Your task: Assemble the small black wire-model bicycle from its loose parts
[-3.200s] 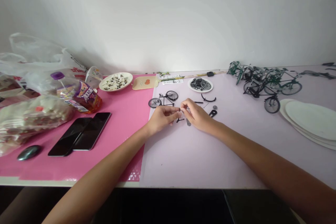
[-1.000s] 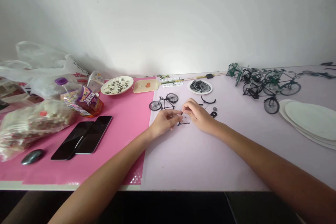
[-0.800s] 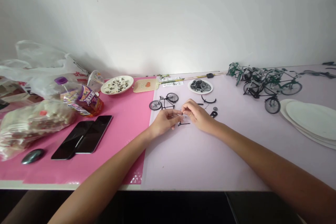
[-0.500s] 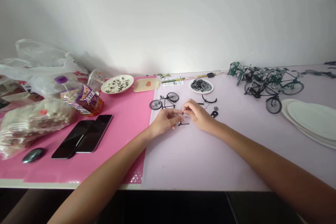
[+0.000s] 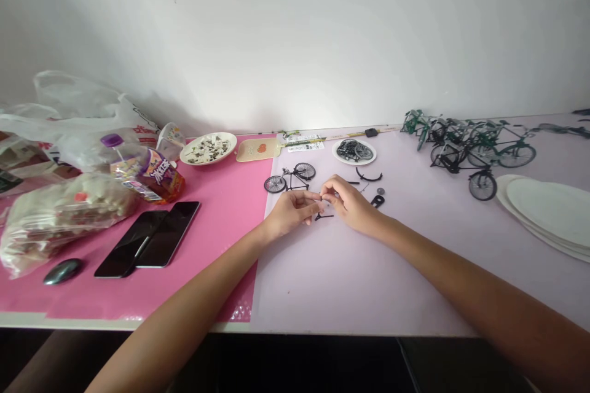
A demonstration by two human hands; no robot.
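My left hand (image 5: 291,212) and my right hand (image 5: 346,201) meet fingertip to fingertip over the pale mat. Between them is a small dark piece (image 5: 321,198), pinched by both; its shape is too small to tell. Just below the fingers lies a thin black forked part (image 5: 324,217). Behind my left hand rests a small black model bicycle (image 5: 290,178) with two wheels. A curved black strip (image 5: 369,177), a small grey disc (image 5: 380,191) and a black part with holes (image 5: 377,201) lie near my right hand.
A plate of black parts (image 5: 354,151) sits behind my hands. Several model bicycles (image 5: 474,144) and stacked white plates (image 5: 548,209) are at the right. Phones (image 5: 168,233), a bottle (image 5: 147,175), a bag (image 5: 69,212) and a plate of small pieces (image 5: 208,148) occupy the left.
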